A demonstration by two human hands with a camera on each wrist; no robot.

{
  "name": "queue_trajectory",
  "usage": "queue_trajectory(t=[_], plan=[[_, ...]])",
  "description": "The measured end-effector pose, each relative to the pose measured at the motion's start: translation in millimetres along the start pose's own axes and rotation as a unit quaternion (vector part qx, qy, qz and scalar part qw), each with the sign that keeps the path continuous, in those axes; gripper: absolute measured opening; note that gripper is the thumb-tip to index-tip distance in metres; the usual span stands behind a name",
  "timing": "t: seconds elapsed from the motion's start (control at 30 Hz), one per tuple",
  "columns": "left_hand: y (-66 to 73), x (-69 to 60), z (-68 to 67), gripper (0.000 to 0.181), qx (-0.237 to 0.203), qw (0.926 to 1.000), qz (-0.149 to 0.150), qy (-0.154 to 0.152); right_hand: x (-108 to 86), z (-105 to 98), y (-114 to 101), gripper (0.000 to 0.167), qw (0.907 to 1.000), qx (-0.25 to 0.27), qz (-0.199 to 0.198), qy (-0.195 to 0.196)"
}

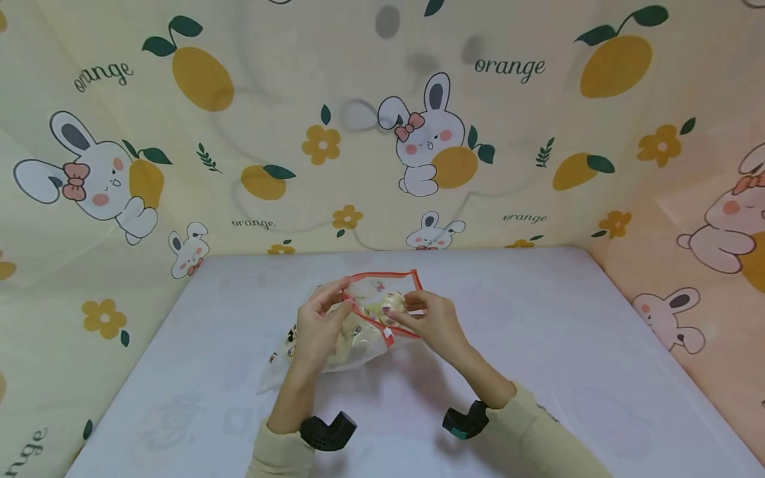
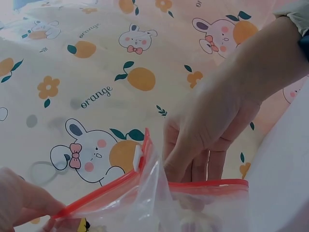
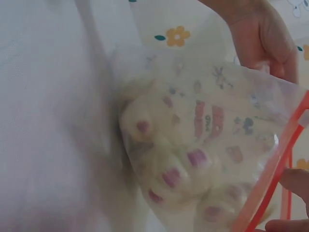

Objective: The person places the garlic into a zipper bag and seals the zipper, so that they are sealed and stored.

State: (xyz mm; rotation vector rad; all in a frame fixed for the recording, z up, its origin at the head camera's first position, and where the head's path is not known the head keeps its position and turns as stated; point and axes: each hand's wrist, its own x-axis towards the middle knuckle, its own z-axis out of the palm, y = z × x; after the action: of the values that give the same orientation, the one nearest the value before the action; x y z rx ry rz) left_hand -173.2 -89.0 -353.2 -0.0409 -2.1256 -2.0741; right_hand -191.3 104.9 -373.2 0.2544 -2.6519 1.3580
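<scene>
A clear zip bag with a red zip edge and cartoon prints lies on the table with its mouth open. My left hand pinches the red edge at the left side of the mouth. Inside the bag are several pale yellow, rounded pieces with purple patches; the film blurs what they are. At the mouth my right hand has its thumb and fingers around one such pale piece. The left wrist view has the right fingertips hidden behind the red edge. A white slider sits on the zip.
The white table extends around the bag on all sides. Behind it and at both sides hangs a cream cloth printed with rabbits and oranges. A black wrist device is on the left wrist, another on the right.
</scene>
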Motion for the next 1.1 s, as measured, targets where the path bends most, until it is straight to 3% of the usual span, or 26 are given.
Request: queue_trajectory(t=[0.23, 0.6, 0.9, 1.1], plan=[[-1.4, 1.9, -0.2, 0.038, -0.008, 0.9999, 0.009, 0.009, -3.2, -14.1, 6.7, 0.035, 0.9997, 0.014, -0.014, 0.011], [0.4, 1.0, -1.5, 0.038, -0.014, 0.9998, 0.009, 0.015, -6.9, -33.9, 26.1, 0.029, 0.9999, -0.007, 0.002, 0.012], [-1.1, 1.5, -2.4, 0.038, -0.009, 0.9999, 0.005, 0.012, -8.3, -38.9, 43.7, 0.027, 0.9984, 0.031, 0.047, -0.011], [-1.1, 1.3, -2.3, 0.039, -0.015, 0.9998, 0.007, 0.012, -8.0, -34.7, 54.8, 0.028, 0.9898, 0.098, 0.095, -0.039]])
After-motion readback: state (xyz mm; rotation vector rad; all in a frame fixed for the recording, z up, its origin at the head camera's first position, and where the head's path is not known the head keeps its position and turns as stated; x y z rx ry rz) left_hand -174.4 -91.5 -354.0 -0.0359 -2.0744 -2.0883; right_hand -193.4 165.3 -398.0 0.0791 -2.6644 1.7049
